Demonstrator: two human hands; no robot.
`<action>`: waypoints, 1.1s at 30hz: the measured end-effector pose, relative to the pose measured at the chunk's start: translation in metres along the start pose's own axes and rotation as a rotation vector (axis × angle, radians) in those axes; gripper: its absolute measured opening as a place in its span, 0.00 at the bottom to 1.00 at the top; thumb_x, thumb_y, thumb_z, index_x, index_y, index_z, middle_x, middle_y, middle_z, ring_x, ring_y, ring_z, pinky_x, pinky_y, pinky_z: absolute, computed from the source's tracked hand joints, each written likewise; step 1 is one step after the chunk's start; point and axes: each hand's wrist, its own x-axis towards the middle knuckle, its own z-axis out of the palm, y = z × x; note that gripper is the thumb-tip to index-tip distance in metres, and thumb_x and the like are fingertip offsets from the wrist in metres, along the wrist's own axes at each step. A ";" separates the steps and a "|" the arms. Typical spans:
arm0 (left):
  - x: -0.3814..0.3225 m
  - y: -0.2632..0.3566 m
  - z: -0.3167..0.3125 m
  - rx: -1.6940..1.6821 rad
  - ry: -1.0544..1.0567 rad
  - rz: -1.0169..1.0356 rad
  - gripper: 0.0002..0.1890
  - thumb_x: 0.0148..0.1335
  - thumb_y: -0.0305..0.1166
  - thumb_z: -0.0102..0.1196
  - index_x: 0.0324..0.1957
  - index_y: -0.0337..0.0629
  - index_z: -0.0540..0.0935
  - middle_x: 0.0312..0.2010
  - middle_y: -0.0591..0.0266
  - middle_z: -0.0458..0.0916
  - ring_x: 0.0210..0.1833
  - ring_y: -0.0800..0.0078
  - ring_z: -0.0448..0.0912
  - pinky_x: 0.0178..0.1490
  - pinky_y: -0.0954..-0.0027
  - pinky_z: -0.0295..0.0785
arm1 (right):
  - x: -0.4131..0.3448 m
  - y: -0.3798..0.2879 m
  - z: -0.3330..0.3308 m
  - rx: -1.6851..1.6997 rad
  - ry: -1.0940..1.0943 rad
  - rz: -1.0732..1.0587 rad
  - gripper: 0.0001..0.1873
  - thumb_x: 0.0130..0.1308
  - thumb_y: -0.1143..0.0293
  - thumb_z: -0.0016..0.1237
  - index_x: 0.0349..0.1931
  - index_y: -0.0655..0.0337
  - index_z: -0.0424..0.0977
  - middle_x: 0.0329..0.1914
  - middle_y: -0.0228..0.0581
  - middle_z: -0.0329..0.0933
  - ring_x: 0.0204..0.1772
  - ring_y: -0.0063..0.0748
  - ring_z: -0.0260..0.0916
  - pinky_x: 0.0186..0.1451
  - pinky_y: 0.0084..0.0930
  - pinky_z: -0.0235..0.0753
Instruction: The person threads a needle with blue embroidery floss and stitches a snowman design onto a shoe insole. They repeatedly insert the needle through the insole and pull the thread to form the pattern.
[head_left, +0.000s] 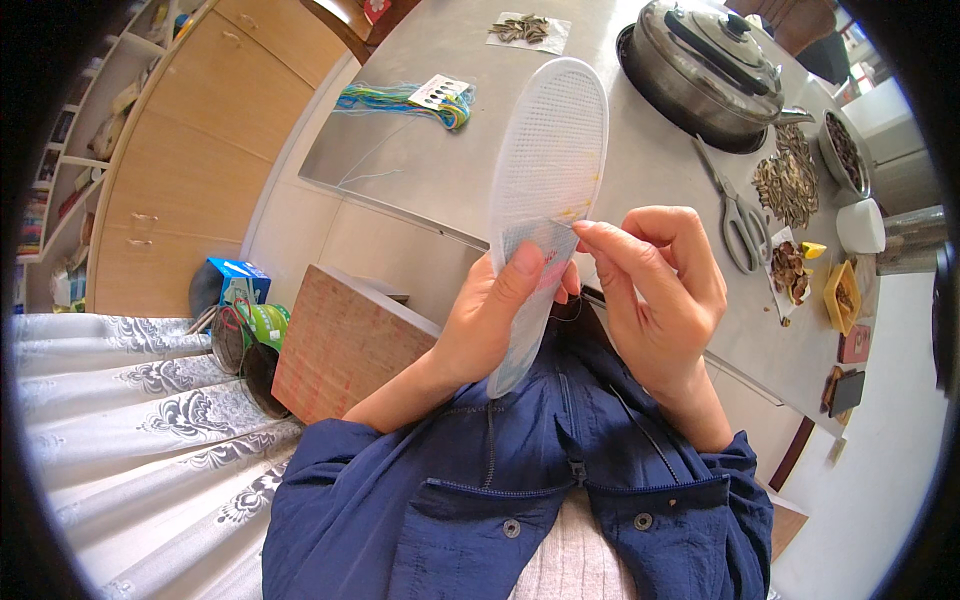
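Note:
A white mesh shoe insole (551, 142) is held upright over my lap, its toe end pointing away from me. My left hand (491, 307) grips it near the middle, thumb on the facing side and fingers behind. Yellow stitches show along its right edge, with pink and pale blue patches lower down. At that right edge, the thumb and index finger of my right hand (652, 285) pinch what looks like a thin needle, lying against the mesh. A fine thread hangs below, near the left fingertips.
On the grey table (442, 176) lie skeins of coloured thread (405, 101), sunflower seeds (787, 180), scissors (739, 210) and peels on paper (791, 270). A large metal kettle (705, 71) stands at the back right. A wooden board (352, 345) is at my left, beside a patterned curtain (165, 405).

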 end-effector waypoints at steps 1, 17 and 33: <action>0.000 -0.001 -0.001 0.008 0.002 0.006 0.26 0.67 0.51 0.40 0.50 0.36 0.71 0.32 0.64 0.72 0.36 0.80 0.67 0.42 0.78 0.62 | 0.000 0.000 0.000 -0.009 0.000 0.000 0.15 0.40 0.84 0.56 0.32 0.62 0.79 0.27 0.34 0.67 0.25 0.25 0.67 0.24 0.18 0.67; 0.002 0.007 0.003 1.004 0.266 0.536 0.39 0.42 0.38 0.67 0.60 0.41 0.70 0.46 0.51 0.69 0.42 0.65 0.71 0.45 0.69 0.69 | -0.006 0.004 0.002 0.049 0.040 0.015 0.11 0.43 0.85 0.54 0.30 0.66 0.77 0.24 0.37 0.67 0.24 0.29 0.66 0.24 0.21 0.66; -0.006 0.016 0.008 1.239 0.333 0.790 0.44 0.30 0.33 0.70 0.58 0.41 0.72 0.45 0.49 0.70 0.41 0.60 0.71 0.42 0.68 0.70 | -0.036 0.009 0.011 0.507 0.077 0.485 0.10 0.49 0.83 0.53 0.35 0.69 0.76 0.35 0.38 0.79 0.40 0.27 0.75 0.44 0.23 0.72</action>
